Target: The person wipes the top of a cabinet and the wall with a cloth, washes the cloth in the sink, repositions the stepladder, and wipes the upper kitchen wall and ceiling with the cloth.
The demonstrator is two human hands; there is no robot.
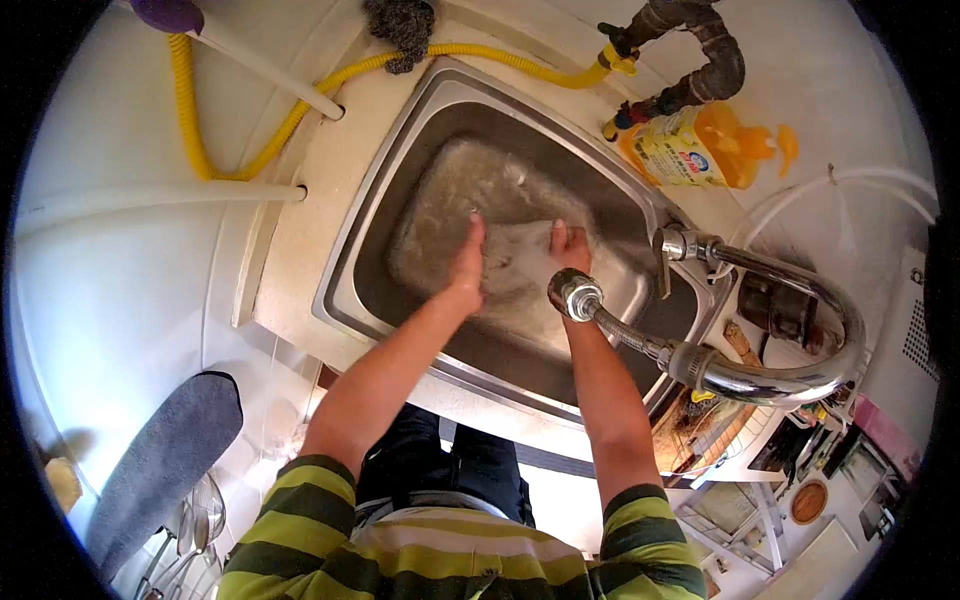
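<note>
In the stainless steel sink (372, 262), a pale, wet, cloth-like sheet (520, 250) is stretched between my two hands, low over cloudy grey-brown water (430, 190). My left hand (468, 265) is at the sheet's left edge, thumb upward, the other fingers mostly hidden behind. With curled fingers, my right hand (570, 247) grips the upper right corner. Just above my right wrist hangs the chrome faucet head (575, 292), hiding part of the forearm. What the sheet is made of cannot be made out for sure.
An orange detergent bottle (690, 150) lies at the sink's back right corner, near the dark wrapped pipe (715, 60). A yellow corrugated hose (280, 135) runs behind the sink, past a dark scouring pad (400, 30). The curved chrome faucet (830, 330) juts over the right side.
</note>
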